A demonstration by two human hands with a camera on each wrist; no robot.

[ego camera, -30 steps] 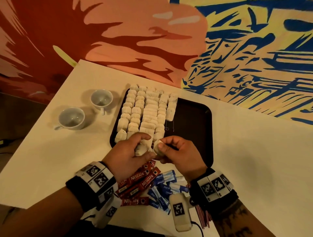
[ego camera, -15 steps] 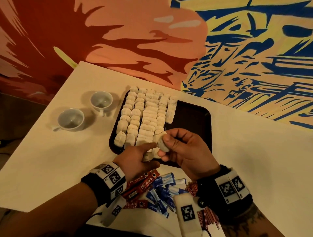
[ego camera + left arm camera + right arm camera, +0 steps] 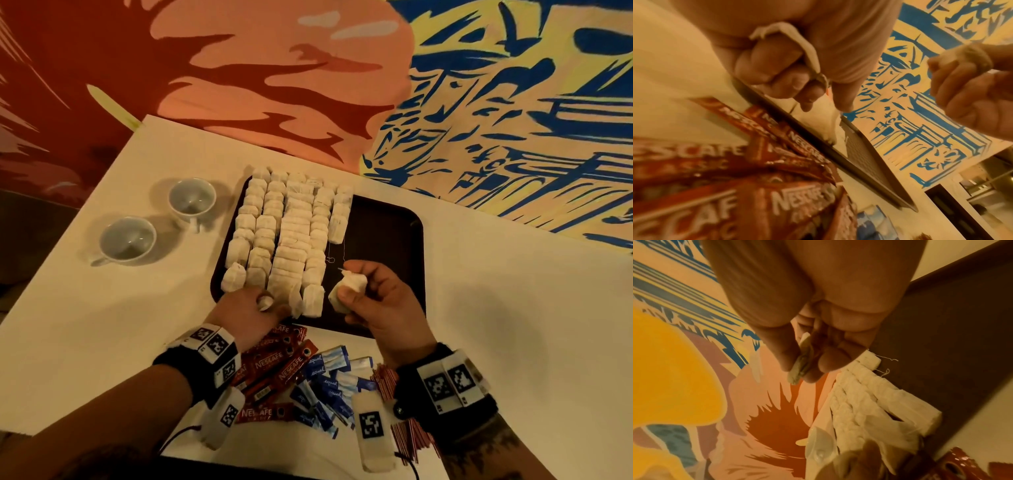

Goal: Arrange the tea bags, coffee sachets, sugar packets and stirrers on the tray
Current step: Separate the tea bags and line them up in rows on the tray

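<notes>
Filling the tea-bag rows on the black tray (image 3: 394, 240), you are pinching one tea bag (image 3: 347, 291) in your right hand (image 3: 380, 305) over the bare half, while your left hand (image 3: 246, 311) is gripping another at the near rim. Next, probably, you are seating each at its row's end; coffee sachets (image 3: 274, 366) are waiting on the table.

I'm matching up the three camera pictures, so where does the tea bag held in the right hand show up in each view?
Head: the tea bag sits right of centre, pinched by the right hand over the tray.
Left wrist: only that hand shows, upper right; the bag can't be made out.
Right wrist: centre, edge-on between thumb and fingers.
Shared landmark: the dark tray.
</notes>
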